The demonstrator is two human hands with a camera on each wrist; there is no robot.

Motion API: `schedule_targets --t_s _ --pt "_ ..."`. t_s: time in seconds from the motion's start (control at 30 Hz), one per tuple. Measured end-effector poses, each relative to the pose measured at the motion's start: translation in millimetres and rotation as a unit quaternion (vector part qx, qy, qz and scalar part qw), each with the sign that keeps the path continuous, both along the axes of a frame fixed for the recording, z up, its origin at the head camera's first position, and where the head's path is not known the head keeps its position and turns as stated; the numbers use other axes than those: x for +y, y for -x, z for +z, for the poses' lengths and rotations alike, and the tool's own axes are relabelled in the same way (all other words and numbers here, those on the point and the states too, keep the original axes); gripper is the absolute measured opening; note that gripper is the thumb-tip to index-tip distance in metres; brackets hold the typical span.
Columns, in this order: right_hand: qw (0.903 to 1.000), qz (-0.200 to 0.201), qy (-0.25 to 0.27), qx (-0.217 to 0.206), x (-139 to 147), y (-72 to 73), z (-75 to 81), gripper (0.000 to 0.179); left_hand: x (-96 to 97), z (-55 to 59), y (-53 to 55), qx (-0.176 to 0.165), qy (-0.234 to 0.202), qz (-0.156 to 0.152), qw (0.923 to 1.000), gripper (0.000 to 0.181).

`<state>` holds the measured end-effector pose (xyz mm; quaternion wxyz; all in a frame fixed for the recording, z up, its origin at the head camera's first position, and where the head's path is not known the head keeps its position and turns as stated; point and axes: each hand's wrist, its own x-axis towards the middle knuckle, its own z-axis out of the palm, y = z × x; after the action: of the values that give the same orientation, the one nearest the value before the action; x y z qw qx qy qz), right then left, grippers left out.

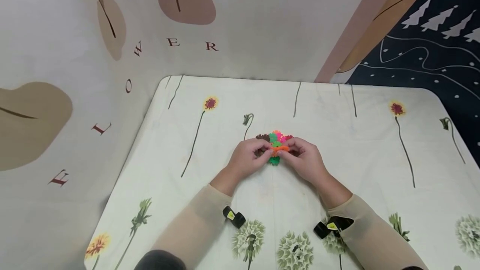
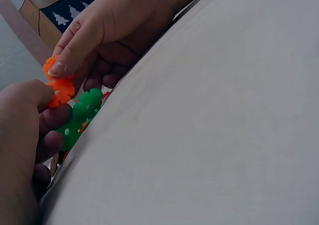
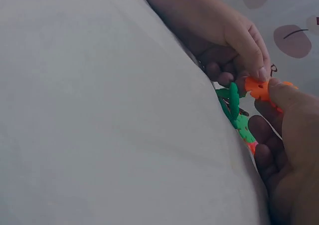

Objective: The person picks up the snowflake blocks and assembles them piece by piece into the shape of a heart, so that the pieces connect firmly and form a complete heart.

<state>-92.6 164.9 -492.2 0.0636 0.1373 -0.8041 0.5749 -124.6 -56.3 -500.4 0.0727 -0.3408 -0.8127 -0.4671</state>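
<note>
Two orange snowflake-shaped plastic discs [image 2: 62,92] meet edge to edge between the hands; whether they interlock I cannot tell. My left hand [image 1: 245,157] pinches one side of the orange discs [image 1: 280,149] between thumb and finger. From the other side, my right hand [image 1: 306,161] pinches them the same way. Just below and behind lie green discs [image 1: 275,161], also visible as green pieces [image 3: 234,103] in the right wrist view. Brown discs [image 1: 263,137] and pink discs [image 1: 278,134] show beyond the fingers. The hands hide part of this small heap.
A white tabletop [image 1: 356,153] printed with flowers spreads around the hands. Behind it and to the left hangs a pale cloth [image 1: 262,32] with letters. A dark cloth [image 1: 423,57] with white trees is at the right. Each forearm wears a black strap device [image 1: 234,216].
</note>
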Motion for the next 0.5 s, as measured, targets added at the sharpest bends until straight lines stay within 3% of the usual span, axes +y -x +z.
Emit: schedule_targets --t_s 0.17,0.37,0.5 --pt "0.9998 -0.005 0.013 0.015 -1.2 0.2 0.5 0.012 -0.5 -2.2 0.3 -0.026 -0.015 0.009 0.9995 0.006" --pt "0.998 -0.024 0.016 0.057 -8.1 -5.6 18.2 0.017 0.3 -2.5 0.5 -0.038 -0.029 0.025 0.9986 0.007" --pt "0.9972 -0.031 0.022 0.064 -5.4 -2.1 9.4 0.019 0.7 -2.2 0.7 -0.046 -0.038 0.029 0.9978 0.009"
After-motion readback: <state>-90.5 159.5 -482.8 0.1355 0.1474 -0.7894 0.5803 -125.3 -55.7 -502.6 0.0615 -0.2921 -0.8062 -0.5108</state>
